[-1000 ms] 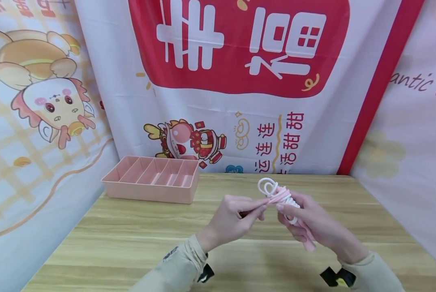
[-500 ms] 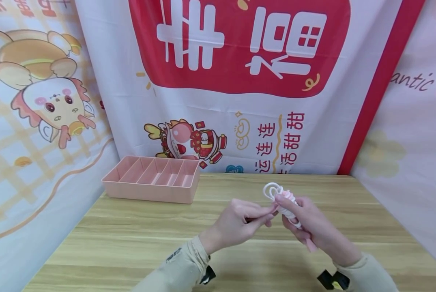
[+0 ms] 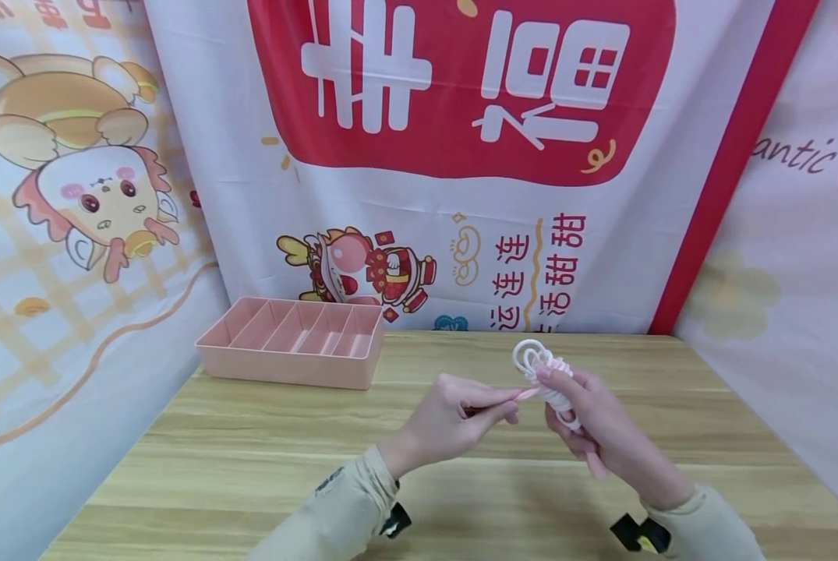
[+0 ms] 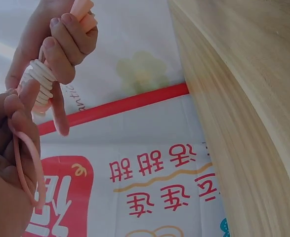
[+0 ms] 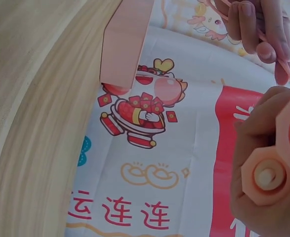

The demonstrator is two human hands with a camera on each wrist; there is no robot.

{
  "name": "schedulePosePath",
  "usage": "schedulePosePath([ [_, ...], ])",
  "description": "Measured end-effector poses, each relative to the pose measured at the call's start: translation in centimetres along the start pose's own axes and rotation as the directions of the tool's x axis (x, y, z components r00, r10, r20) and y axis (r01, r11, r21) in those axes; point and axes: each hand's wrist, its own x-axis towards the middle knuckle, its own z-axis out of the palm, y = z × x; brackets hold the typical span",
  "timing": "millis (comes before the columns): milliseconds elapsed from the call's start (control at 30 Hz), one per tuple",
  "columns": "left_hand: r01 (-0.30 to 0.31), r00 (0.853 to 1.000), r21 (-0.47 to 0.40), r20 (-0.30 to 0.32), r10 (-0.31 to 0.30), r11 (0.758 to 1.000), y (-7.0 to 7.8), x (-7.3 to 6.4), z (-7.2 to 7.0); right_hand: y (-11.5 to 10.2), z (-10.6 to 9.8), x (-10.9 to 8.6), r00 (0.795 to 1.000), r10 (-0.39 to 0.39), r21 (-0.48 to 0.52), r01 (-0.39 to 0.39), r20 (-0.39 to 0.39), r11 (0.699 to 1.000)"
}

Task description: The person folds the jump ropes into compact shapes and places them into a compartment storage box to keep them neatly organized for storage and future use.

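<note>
A jump rope (image 3: 559,401) is bundled up, its white and pink cord wound round its pink handles, with white loops standing out at the far end. My right hand (image 3: 618,436) grips the bundle, thumb across the wraps. The two octagonal handle ends (image 5: 267,177) stick out of this hand in the right wrist view. My left hand (image 3: 447,425) pinches a pink stretch of cord (image 3: 528,393) just left of the bundle. In the left wrist view a pink cord loop (image 4: 34,163) hangs from the left fingers. Both hands are above the table.
A pink box (image 3: 285,370) with several narrow compartments stands at the table's back left. The wooden table (image 3: 264,460) ends at a printed white and red cloth (image 3: 404,202) behind. Printed cloths also hang at the left and right sides.
The right thumb has moved up over the wraps. My left hand first came in close to the bundle, then drew back slightly left, and a short pink cord now spans the gap.
</note>
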Motion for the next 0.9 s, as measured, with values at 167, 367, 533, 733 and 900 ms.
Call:
schedulePosePath([
  [167,0.078,0.996,-0.027,0.039,-0.077,0.997,-0.5,-0.3,-0.2,0.1,-0.1,0.3,0.999,0.024,0.013,-0.023,-0.027,1.000],
  [367,0.339,0.937,-0.148,0.146,-0.318,0.929,-0.9,-0.5,-1.2,0.0,-0.6,0.2,0.999,-0.049,0.015,0.049,0.021,0.999],
  [533,0.588,0.809,-0.238,0.174,-0.561,0.773,-1.7,-0.6,-2.3,-0.1,-1.1,0.1,0.988,-0.106,0.004,0.106,0.115,0.994],
  [733,0.687,0.708,-0.363,0.145,-0.691,0.629,-2.2,-0.4,-3.1,0.0,-1.3,0.3,0.970,-0.057,-0.019,0.064,0.238,0.998],
  [900,0.717,0.646,-0.410,0.089,-0.758,0.563,-2.2,-0.3,-3.3,0.0,-1.2,0.5,0.967,-0.024,-0.050,0.038,0.252,0.998],
])
